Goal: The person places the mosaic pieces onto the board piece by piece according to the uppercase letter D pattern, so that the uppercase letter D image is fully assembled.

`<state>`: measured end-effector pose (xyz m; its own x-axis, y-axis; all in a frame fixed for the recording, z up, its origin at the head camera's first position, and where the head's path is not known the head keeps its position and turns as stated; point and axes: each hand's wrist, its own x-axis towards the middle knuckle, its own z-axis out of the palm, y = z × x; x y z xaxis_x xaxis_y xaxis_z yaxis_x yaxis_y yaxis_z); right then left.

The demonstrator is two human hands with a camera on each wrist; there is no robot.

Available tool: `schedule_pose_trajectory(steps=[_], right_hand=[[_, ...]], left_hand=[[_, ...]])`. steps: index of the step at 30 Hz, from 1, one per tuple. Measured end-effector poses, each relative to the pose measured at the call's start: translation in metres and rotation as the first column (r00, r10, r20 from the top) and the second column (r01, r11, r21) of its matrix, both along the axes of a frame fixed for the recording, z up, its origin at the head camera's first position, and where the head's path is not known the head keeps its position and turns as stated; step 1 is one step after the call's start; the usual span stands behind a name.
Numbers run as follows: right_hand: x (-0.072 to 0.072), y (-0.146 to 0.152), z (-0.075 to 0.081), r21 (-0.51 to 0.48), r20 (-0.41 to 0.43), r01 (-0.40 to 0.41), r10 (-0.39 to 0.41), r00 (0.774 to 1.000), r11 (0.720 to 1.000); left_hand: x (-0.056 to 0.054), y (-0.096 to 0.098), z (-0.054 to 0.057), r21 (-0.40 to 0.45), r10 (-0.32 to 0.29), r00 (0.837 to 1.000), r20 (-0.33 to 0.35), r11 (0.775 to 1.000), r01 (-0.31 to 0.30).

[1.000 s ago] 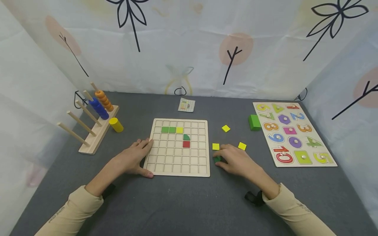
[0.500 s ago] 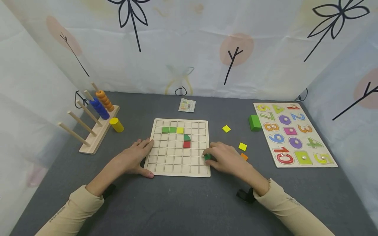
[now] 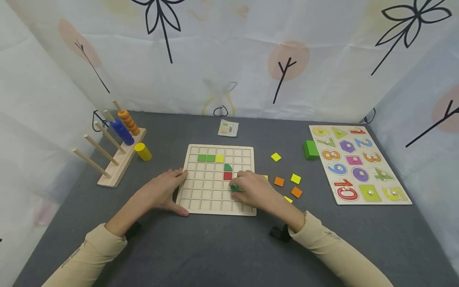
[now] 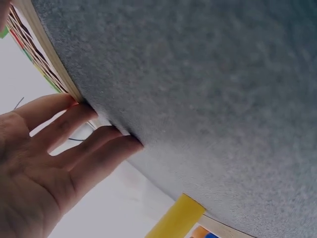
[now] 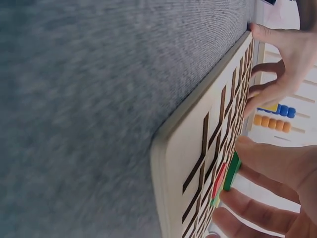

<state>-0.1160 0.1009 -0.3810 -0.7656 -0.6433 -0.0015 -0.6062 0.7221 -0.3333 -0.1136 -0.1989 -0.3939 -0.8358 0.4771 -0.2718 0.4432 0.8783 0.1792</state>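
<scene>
The table (image 3: 201, 247) carries the square grid board (image 3: 201, 205), laid flat. The left hand (image 3: 164, 191), fingers extended and spread, rests against the board's left edge, thumb at the near left corner. The right hand (image 3: 255, 189) pinches the green piece (image 3: 234, 189) between thumb and fingertips over the board's right half. Governing relation, by judgement: the green piece lies on the near side of the red tile (image 3: 227, 175), slightly to its right; the right hand has it. Its long axis and any contact with the board cannot be determined. The right hand conceals several cells; print on the card (image 3: 228, 128) is illegible; one yellow tile (image 3: 265, 177) shows only partly.
</scene>
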Motion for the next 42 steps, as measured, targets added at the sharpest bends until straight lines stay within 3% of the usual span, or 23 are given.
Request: schedule_pose_trajectory(steps=[16,26,42], right_hand=[[-0.007,-0.020,-0.009,-0.014,-0.008,0.046,-0.046,0.999,0.999],[-0.009,-0.026,-0.011,0.025,-0.051,0.071,-0.069,0.996,0.997],[-0.010,-0.028,-0.010,0.031,-0.031,0.067,-0.067,0.997,0.997]], left_hand=[[-0.003,-0.001,-0.001,0.012,-0.011,0.999,-0.044,1.000,0.012],[-0.003,-0.001,-0.001,0.011,-0.004,0.999,-0.032,1.000,0.005],[-0.002,-0.001,-0.002,-0.003,0.014,1.000,-0.022,1.000,-0.014]])
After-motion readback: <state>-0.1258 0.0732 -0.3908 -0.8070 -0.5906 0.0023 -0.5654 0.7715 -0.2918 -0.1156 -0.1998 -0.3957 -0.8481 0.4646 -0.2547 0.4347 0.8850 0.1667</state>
